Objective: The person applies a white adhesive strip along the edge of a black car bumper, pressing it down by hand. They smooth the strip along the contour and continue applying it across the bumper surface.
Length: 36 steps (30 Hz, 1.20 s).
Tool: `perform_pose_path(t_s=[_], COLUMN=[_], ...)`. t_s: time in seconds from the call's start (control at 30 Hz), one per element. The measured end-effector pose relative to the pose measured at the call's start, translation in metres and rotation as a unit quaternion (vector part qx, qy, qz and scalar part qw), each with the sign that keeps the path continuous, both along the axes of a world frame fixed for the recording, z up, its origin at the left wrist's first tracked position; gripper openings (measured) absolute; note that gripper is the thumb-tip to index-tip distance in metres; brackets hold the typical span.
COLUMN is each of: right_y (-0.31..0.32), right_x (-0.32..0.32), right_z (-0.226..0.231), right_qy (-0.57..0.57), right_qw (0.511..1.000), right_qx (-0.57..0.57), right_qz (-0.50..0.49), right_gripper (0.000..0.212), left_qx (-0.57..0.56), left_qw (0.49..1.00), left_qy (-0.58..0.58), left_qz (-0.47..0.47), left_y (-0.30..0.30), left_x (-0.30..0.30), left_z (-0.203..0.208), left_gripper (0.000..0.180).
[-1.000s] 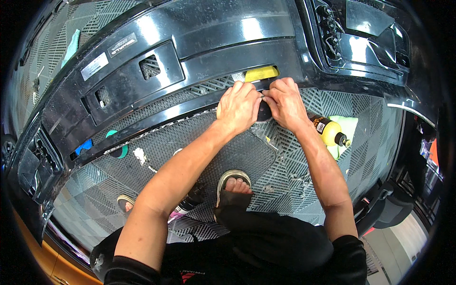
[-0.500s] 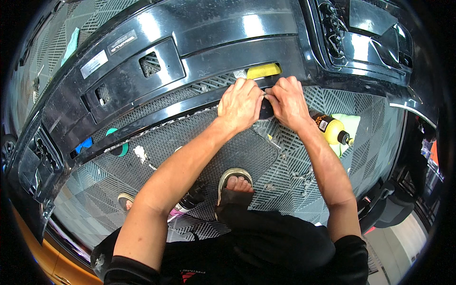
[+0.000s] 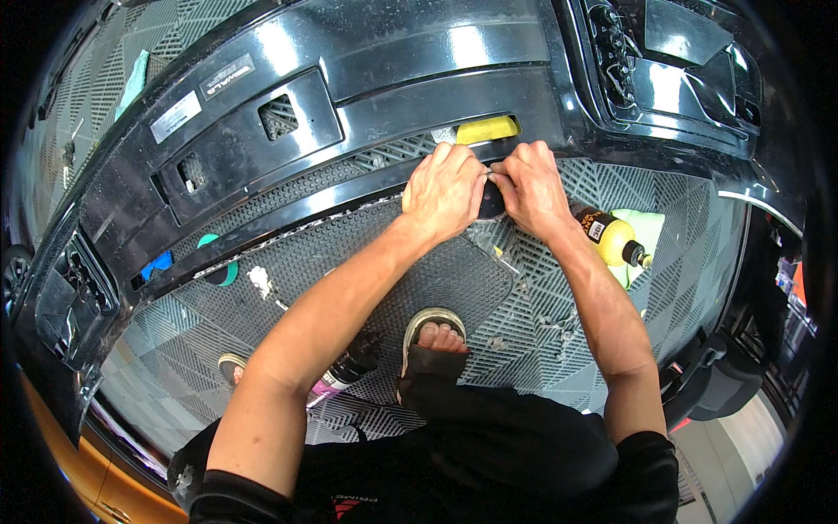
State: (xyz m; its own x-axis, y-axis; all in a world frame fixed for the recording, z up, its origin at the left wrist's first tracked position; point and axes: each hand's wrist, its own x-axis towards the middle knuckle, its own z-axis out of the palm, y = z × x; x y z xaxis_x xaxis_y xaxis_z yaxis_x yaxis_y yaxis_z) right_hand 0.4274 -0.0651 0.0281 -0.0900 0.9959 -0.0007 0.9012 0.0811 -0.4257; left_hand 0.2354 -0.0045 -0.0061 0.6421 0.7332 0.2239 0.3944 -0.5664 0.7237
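A large black car bumper (image 3: 410, 54) lies in an arc across the far side, with a narrow lower bar (image 3: 305, 196) along its near edge. My left hand (image 3: 439, 194) and my right hand (image 3: 534, 189) meet at that bar, right of the middle. Both are closed, thumbs and forefingers pinched close together at its edge. Whatever sits between the fingertips is too small to make out. Broken white residue runs along the bar's edge, left of my hands. Under the fingers shows part of a round black thing (image 3: 491, 203).
Behind my hands lies a yellow sponge (image 3: 487, 130). To the right, a yellow bottle (image 3: 616, 238) rests by a pale green cloth (image 3: 648, 225). A green-rimmed round pad (image 3: 230, 272) and white scraps (image 3: 259, 281) lie left; a dark pink-labelled bottle (image 3: 347, 362) is near my left arm.
My hands stay pinched at the same spot on the bar, with only a slight shift of the fingers. The whole view has moved very slightly.
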Motion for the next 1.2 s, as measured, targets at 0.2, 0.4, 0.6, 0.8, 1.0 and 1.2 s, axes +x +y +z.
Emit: perform_pose_path(t_s=[0.2, 0.4, 0.6, 0.8, 1.0, 1.2], right_y=[0.0, -0.003, -0.005, -0.003, -0.007, -0.008], right_x=[0.004, -0.003, -0.004, -0.012, -0.008, -0.009], right_z=[0.009, 0.016, 0.013, 0.013, 0.007, 0.005], right_qy=[0.094, -0.015, -0.025, -0.025, -0.002, 0.012], right_qw=[0.994, 0.998, 0.998, 0.998, 0.998, 0.997], right_qx=[-0.018, -0.032, -0.022, -0.026, -0.011, 0.0], right_qz=[-0.053, -0.059, -0.055, -0.049, -0.063, -0.074], right_gripper=[0.021, 0.032, 0.024, 0.024, 0.023, 0.022], left_qx=[-0.019, -0.005, -0.01, -0.026, -0.015, -0.015], left_qw=[0.999, 1.0, 1.0, 0.999, 0.996, 0.995], left_qy=[0.019, 0.02, -0.003, 0.023, 0.092, 0.103], left_qz=[0.028, 0.018, 0.019, 0.018, -0.01, 0.003], left_y=[-0.005, -0.006, -0.005, -0.004, -0.001, -0.001], left_x=[0.005, 0.004, 0.006, 0.008, 0.014, 0.017], left_z=[0.012, 0.006, 0.004, 0.006, 0.016, 0.019], left_gripper=[0.023, 0.021, 0.015, 0.013, 0.015, 0.015])
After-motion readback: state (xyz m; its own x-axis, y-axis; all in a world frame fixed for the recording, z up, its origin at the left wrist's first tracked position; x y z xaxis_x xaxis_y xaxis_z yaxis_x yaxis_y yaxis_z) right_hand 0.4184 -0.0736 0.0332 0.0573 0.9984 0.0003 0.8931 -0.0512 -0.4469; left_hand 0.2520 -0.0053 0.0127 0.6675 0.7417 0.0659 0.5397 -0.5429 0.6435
